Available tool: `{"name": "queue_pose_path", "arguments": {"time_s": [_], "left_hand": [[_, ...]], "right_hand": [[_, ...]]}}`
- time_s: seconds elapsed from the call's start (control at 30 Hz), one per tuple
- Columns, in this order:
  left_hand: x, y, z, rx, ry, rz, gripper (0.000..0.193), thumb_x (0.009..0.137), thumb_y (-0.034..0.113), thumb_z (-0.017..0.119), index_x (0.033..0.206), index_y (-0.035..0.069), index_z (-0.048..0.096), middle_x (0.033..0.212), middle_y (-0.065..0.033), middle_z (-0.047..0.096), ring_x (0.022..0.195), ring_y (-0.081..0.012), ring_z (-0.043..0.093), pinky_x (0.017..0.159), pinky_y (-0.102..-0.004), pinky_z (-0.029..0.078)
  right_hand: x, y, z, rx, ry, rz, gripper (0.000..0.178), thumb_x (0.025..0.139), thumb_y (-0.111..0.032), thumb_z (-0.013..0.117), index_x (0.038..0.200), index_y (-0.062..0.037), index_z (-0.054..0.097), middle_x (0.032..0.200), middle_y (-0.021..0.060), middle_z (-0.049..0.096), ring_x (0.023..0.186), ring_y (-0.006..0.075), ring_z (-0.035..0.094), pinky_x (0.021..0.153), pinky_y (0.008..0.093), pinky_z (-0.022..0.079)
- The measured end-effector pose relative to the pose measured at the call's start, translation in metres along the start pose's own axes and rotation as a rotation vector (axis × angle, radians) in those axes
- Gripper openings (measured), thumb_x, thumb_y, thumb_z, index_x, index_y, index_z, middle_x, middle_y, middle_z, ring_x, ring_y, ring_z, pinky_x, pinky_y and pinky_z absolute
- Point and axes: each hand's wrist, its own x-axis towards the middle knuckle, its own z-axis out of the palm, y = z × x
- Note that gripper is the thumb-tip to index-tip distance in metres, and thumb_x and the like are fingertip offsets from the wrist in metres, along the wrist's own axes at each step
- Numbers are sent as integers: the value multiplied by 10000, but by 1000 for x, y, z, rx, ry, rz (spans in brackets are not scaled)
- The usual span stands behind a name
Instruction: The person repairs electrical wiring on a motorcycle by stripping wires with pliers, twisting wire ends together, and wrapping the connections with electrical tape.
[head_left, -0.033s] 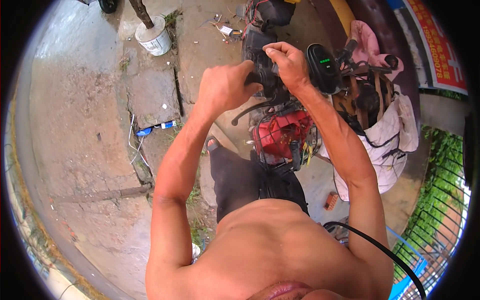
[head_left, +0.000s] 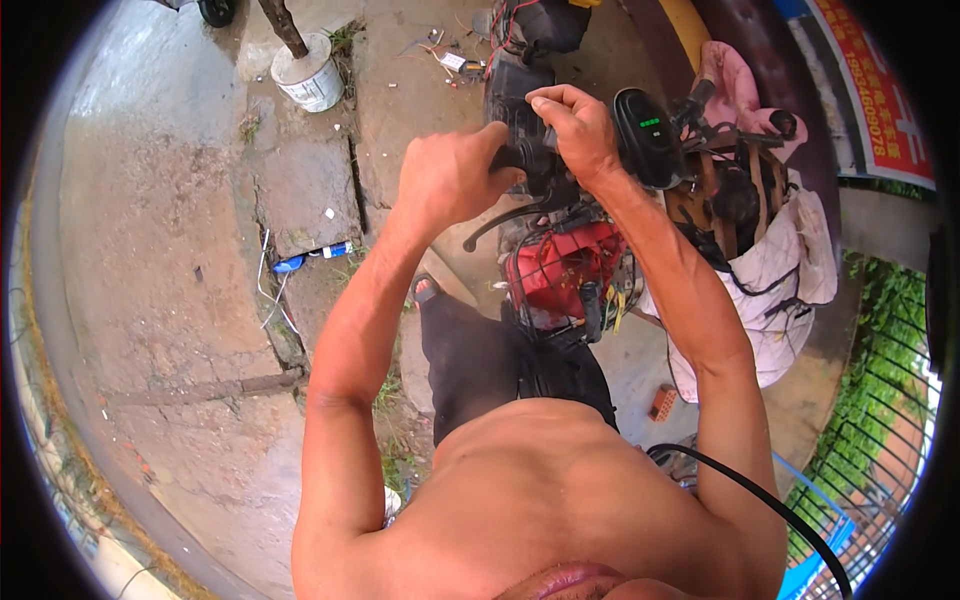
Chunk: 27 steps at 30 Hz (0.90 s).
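Observation:
My left hand (head_left: 447,178) is closed round a black handlebar grip (head_left: 512,157) of an electric scooter, its thumb and forefinger on the grip's end. A black brake lever (head_left: 505,217) sticks out just below it. My right hand (head_left: 582,132) is beside the same handlebar's black switch housing (head_left: 540,155), thumb and forefinger curled together; what they pinch, if anything, is hidden. To the right of this hand is a black oval display (head_left: 648,138) with green lit marks. Beneath the handlebar, a wire basket (head_left: 548,312) holds a crumpled red bag (head_left: 565,268).
A second handlebar (head_left: 765,135) with a pink and white quilted cover (head_left: 785,275) stands on the right. A white bucket (head_left: 312,85) with a post in it stands far left on wet concrete. Wires and a small white box (head_left: 455,62) lie beyond the scooter. A brick (head_left: 662,403) is at right.

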Motion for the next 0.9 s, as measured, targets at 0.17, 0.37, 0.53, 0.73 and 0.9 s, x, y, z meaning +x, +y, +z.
{"name": "queue_pose_path", "arguments": {"time_s": [0.17,0.37,0.53,0.73,0.9], "left_hand": [[-8,-5,8,21,200,146,374,767,357,823,996,130,635,842,-71,669,786,-342,685,661,-460,526],[-15,-11,5,76,244,223,370,766,345,824,992,115,643,862,-67,651,825,-324,669,695,-438,507],[-23,-25,0,-93,193,175,371,800,325,808,1059,94,680,880,-106,657,837,-342,666,715,-452,520],[-7,-33,-1,-258,57,160,333,836,333,798,1013,61,725,823,-141,684,711,-338,656,648,-417,518],[6,-36,-11,-443,-209,-81,343,873,357,776,962,28,735,713,-145,625,598,-265,591,602,-381,493]], "right_hand": [[3,4,0,-8,-6,-2,240,903,-225,705,963,6,733,821,-11,689,732,48,573,656,239,461],[8,10,-4,-121,13,30,279,884,-266,701,950,1,747,836,26,718,776,96,621,729,270,494],[8,10,-4,-169,2,43,294,882,-283,695,954,-4,752,872,46,740,815,128,645,771,291,505],[7,-1,-2,-117,-72,61,223,928,-179,650,992,10,751,891,-2,699,809,73,573,737,234,460],[7,-4,-2,-156,-86,46,228,928,-181,649,996,11,750,906,8,711,815,79,579,743,238,465]]}}
